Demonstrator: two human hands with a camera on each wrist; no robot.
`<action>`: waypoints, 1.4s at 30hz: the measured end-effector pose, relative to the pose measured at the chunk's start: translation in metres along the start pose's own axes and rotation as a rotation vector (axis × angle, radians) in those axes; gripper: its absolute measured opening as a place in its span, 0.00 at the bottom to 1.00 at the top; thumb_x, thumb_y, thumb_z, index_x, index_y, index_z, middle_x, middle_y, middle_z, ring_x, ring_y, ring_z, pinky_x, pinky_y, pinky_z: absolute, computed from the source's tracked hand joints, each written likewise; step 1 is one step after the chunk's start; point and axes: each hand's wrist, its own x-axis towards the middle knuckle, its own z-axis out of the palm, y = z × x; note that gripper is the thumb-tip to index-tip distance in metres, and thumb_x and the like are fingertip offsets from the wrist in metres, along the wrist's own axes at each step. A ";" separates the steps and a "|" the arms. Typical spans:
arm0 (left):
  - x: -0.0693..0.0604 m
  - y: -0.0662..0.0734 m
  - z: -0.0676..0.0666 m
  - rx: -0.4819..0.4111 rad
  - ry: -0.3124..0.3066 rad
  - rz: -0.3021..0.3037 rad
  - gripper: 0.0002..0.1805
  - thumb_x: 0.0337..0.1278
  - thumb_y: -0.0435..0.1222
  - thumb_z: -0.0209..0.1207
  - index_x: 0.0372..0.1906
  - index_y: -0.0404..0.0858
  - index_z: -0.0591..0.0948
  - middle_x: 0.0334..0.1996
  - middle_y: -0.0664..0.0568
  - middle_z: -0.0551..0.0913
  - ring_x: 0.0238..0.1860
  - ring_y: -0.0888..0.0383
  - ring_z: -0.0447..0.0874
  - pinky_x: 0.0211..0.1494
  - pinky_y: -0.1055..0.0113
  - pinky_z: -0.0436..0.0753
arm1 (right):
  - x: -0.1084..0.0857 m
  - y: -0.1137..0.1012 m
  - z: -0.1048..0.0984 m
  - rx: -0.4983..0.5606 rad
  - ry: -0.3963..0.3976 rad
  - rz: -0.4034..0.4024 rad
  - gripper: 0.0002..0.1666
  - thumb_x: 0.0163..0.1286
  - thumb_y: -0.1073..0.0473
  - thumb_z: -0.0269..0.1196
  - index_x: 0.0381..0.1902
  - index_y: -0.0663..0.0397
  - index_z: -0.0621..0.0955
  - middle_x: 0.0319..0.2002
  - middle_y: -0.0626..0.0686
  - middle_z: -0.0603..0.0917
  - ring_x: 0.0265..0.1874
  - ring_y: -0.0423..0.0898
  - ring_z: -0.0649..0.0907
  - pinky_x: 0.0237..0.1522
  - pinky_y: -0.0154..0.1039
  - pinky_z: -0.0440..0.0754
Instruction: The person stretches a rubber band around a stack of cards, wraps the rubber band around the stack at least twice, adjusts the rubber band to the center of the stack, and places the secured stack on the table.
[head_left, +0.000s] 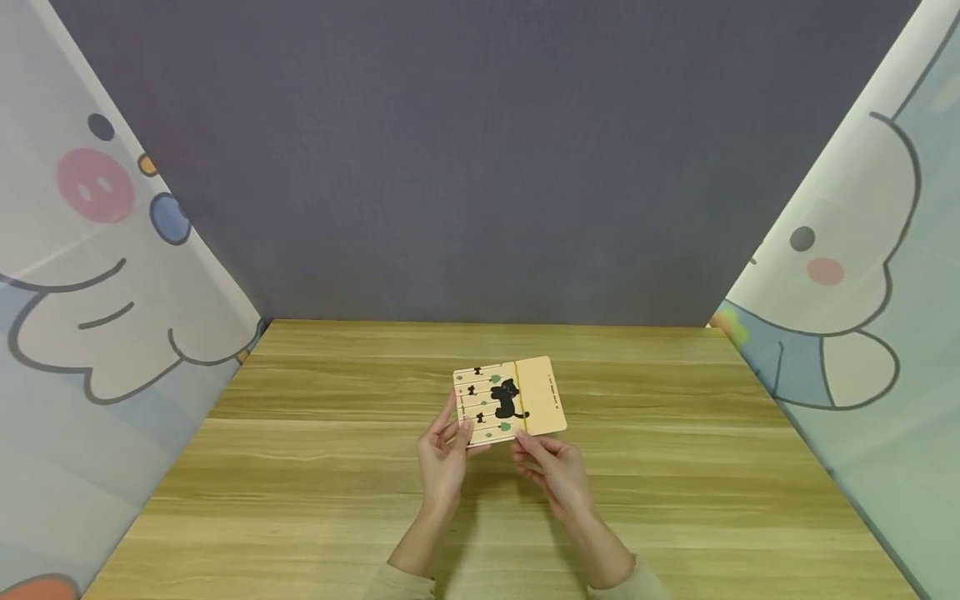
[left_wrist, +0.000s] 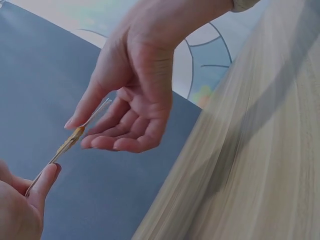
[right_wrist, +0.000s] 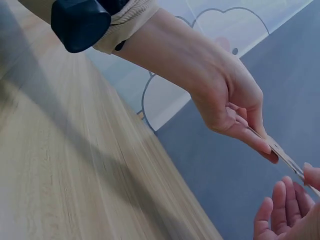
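A thin cream cat-print card with rounded corners is held up in front of me. It bears a black cat, several small black figures and green leaves, with a yellow line across it and a plain part to the right. My left hand grips its left end, thumb on top and fingers underneath. At the near edge, by the yellow line, my right hand pinches it between thumb and forefinger. Edge-on in the left wrist view, the card shows layered ends and a yellowish bump. The right hand's other fingers curl loosely.
Below the hands lies a wood-grain table. A dark grey panel stands along its back edge. Cartoon-printed curtains hang on the left and right. A black device is worn on the left wrist.
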 end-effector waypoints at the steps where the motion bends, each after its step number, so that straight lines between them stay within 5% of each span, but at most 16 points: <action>1: 0.000 0.000 -0.001 0.000 0.001 -0.002 0.25 0.54 0.21 0.51 0.60 0.33 0.66 0.43 0.32 0.76 0.36 0.50 0.82 0.33 0.51 0.83 | -0.004 -0.007 0.003 0.001 0.007 -0.013 0.18 0.59 0.53 0.62 0.34 0.66 0.81 0.29 0.54 0.83 0.29 0.45 0.82 0.30 0.38 0.85; 4: 0.002 0.000 -0.002 -0.003 0.002 -0.008 0.25 0.54 0.22 0.51 0.60 0.33 0.67 0.45 0.33 0.76 0.38 0.50 0.81 0.33 0.52 0.84 | -0.012 -0.021 0.008 0.003 0.056 -0.008 0.20 0.58 0.51 0.63 0.33 0.67 0.80 0.29 0.54 0.83 0.28 0.43 0.81 0.29 0.36 0.85; 14: 0.002 0.001 0.000 -0.017 -0.008 0.009 0.25 0.54 0.20 0.50 0.60 0.31 0.66 0.45 0.32 0.75 0.38 0.49 0.81 0.32 0.53 0.84 | -0.005 -0.013 0.004 0.001 0.049 -0.013 0.13 0.57 0.55 0.63 0.31 0.63 0.82 0.30 0.56 0.83 0.28 0.45 0.82 0.32 0.39 0.85; 26: 0.000 0.002 0.005 -0.013 -0.027 -0.013 0.25 0.53 0.19 0.50 0.59 0.31 0.66 0.45 0.32 0.76 0.38 0.47 0.81 0.30 0.57 0.85 | -0.020 -0.041 0.031 0.014 0.070 0.139 0.08 0.58 0.64 0.62 0.29 0.67 0.80 0.24 0.53 0.82 0.24 0.43 0.81 0.31 0.35 0.85; 36: 0.002 0.002 0.001 0.022 -0.024 -0.022 0.26 0.52 0.19 0.51 0.59 0.32 0.67 0.43 0.32 0.76 0.39 0.47 0.80 0.32 0.56 0.85 | -0.024 -0.041 0.018 -0.106 -0.076 0.151 0.19 0.58 0.60 0.62 0.41 0.73 0.76 0.32 0.57 0.83 0.30 0.47 0.82 0.39 0.40 0.84; 42: 0.002 0.002 -0.001 0.004 -0.031 -0.041 0.25 0.53 0.20 0.51 0.59 0.32 0.67 0.45 0.32 0.76 0.37 0.48 0.81 0.33 0.52 0.84 | -0.002 -0.005 -0.019 -0.245 -0.225 -0.015 0.18 0.58 0.55 0.62 0.42 0.62 0.79 0.34 0.57 0.83 0.32 0.50 0.82 0.38 0.45 0.84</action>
